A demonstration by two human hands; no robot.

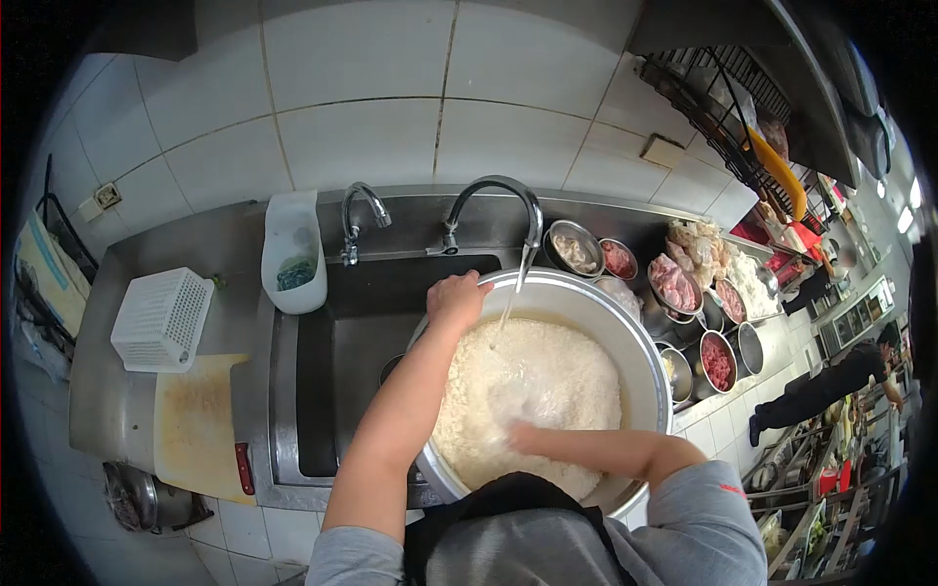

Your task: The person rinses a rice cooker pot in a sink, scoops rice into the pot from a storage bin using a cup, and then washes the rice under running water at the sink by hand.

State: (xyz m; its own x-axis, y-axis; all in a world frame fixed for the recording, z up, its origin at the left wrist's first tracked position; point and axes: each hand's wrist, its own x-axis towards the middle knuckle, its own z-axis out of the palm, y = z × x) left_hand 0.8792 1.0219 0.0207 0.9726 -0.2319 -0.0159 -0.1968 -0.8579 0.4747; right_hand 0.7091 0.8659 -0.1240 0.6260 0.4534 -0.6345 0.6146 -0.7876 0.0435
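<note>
A large round metal pot [645, 342] holds white rice [576, 386] in cloudy water. Its far left rim is gripped by my left hand [459, 299], fingers closed over the edge. My right hand [518, 438] dips into the wet rice near the middle; motion and water smear its fingers. From the curved faucet [532, 215], a thin stream runs down into the pot.
A sink basin [362, 322] lies left of the pot. Further left are a white basket [164, 317], a stained cutting board [195, 415], and a red-handled knife [244, 469]. Metal bowls of raw meat [718, 361] stand at right. A person [821, 386] is further off.
</note>
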